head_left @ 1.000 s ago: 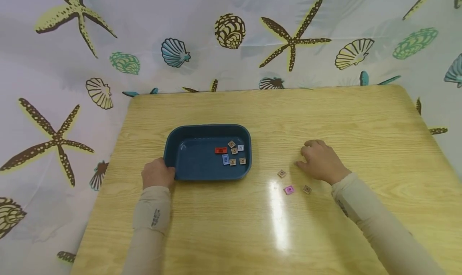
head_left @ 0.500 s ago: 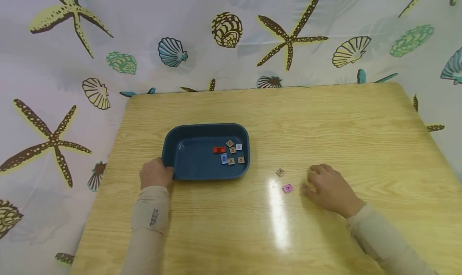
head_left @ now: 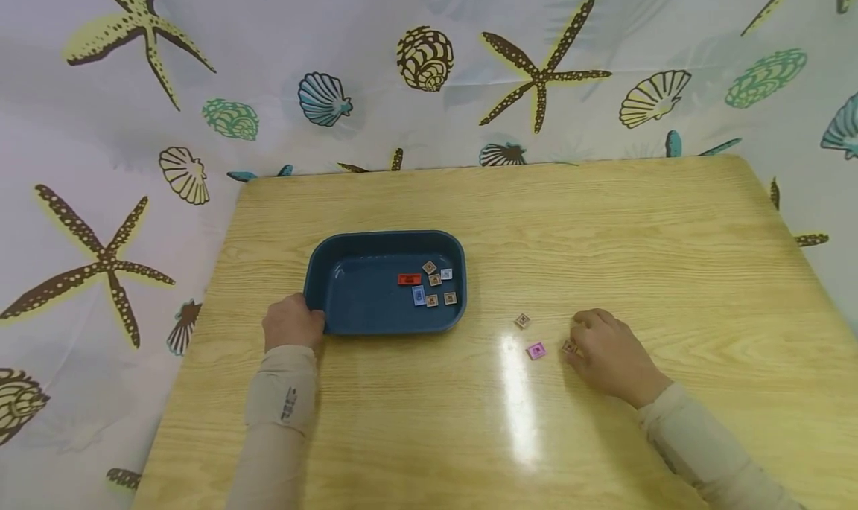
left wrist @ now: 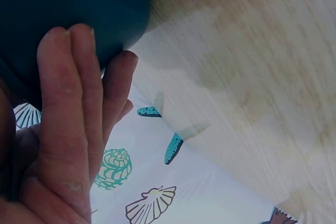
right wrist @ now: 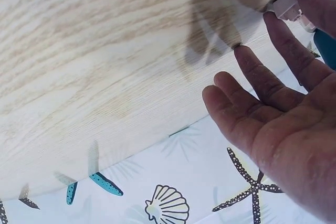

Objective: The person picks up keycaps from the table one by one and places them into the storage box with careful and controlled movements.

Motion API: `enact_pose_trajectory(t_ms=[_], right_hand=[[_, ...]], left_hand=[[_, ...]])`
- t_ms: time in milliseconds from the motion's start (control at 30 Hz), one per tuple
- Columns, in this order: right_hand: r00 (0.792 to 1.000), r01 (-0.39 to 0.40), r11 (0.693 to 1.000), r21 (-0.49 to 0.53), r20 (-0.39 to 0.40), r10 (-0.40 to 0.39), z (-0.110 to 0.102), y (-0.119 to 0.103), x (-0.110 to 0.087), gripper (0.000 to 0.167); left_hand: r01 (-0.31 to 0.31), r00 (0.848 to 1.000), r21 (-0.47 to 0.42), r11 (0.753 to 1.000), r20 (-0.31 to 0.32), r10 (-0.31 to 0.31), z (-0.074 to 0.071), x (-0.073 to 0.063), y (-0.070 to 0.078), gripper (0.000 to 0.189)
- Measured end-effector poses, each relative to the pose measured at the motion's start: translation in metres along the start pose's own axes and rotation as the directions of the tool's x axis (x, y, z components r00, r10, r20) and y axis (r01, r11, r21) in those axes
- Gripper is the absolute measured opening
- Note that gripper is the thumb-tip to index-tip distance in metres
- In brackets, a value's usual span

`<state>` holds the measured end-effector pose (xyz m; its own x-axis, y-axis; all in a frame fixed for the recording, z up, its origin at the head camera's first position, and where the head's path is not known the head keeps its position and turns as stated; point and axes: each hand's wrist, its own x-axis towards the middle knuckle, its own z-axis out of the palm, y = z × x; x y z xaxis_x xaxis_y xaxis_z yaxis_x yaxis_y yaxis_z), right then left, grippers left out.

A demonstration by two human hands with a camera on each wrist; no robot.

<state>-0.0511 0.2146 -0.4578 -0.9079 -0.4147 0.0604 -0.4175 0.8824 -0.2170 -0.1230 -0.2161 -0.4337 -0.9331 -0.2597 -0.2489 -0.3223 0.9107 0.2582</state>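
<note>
Shell-and-starfish-print white fabric (head_left: pixel 375 26) borders a wood-grain table (head_left: pixel 637 212) where a person's right hand (head_left: pixel 613 357) pinches a small square tan tile (head_left: pixel 569 347), its other fingers loosely spread. Pink (head_left: pixel 536 351) and tan (head_left: pixel 523 321) tiles lie nearby. The left hand (head_left: pixel 293 322) grips a rounded dark-blue tray's (head_left: pixel 362 320) near-left corner; inside sit seven tiles (head_left: pixel 435 280), their markings too small to read.

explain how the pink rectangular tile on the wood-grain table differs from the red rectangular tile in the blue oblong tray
The pink rectangular tile lies on the table, the red rectangular tile inside the tray. The pink tile sits askew in view, the red tile nearly straight. The red tile looks longer and narrower than the pink. Both bear dark markings.
</note>
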Motion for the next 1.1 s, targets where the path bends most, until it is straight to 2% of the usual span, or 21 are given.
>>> enact_pose_trajectory(t_ms=[133, 267, 467, 633, 767, 933, 1100], right_hand=[[1.0, 0.011, 1.0, -0.008, -0.014, -0.011, 0.001, 0.001, 0.003, 0.015], [0.997, 0.046, 0.999, -0.024, -0.062, -0.047, -0.003, 0.001, 0.011, 0.014], [0.988, 0.101, 0.994, -0.037, -0.114, -0.105, -0.023, -0.008, 0.041, 0.015], [0.986, 0.131, 0.991, -0.035, -0.102, -0.134, -0.044, -0.029, 0.078, 0.016], [0.982, 0.165, 0.985, -0.051, -0.086, -0.169, -0.053, -0.051, 0.106, 0.014], [0.973, 0.22, 0.974, -0.06, -0.052, -0.223, -0.053, -0.081, 0.134, 0.016], [0.968, 0.251, 0.964, -0.086, 0.004, -0.252, -0.048, -0.102, 0.151, 0.017]], left_hand=[[0.008, 1.0, 0.002, 1.0, 0.008, -0.008, 0.0, 0.0, -0.001, 0.034], [0.013, 1.0, 0.0, 1.0, 0.007, -0.013, -0.001, -0.001, -0.001, 0.034], [0.012, 1.0, 0.003, 1.0, 0.008, -0.012, -0.001, 0.0, -0.002, 0.034], [-0.005, 1.0, 0.006, 1.0, -0.002, 0.005, 0.0, 0.0, -0.003, 0.034], [-0.001, 1.0, 0.004, 1.0, 0.001, 0.001, 0.0, 0.0, -0.004, 0.034], [0.004, 1.0, -0.004, 1.0, 0.004, -0.004, -0.001, 0.002, -0.003, 0.033], [-0.005, 1.0, -0.006, 1.0, -0.012, 0.005, 0.001, 0.003, -0.002, 0.032]])
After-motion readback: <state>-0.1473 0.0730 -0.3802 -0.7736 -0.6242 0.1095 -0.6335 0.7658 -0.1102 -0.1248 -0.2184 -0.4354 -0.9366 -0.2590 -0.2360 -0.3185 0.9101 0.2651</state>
